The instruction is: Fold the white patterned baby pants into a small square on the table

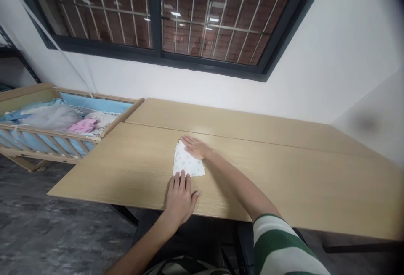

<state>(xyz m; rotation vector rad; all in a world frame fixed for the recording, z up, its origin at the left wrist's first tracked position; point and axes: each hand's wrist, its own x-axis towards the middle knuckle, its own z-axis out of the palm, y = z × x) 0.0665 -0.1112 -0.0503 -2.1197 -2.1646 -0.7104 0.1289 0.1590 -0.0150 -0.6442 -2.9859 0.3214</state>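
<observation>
A small white cloth (188, 163) with a faint print lies folded on the wooden table (268, 174). It tapers toward its far end, and its near edge is wider. Flat across the far corner rests my right hand (196, 146), its fingers stretched out to the left. The fingertips of my left hand (179, 197) touch the near edge of the cloth, with the thumb held apart and the palm over the table's front part. Neither hand grips the cloth. The part of it under my right palm is hidden.
To the left stands a wooden crib (121, 121) with blue padding, holding a pink cloth (83, 125) and sheer netting (52, 117). A second tabletop (221, 119) joins the table at the back, against the wall. Above is a barred window (157, 14).
</observation>
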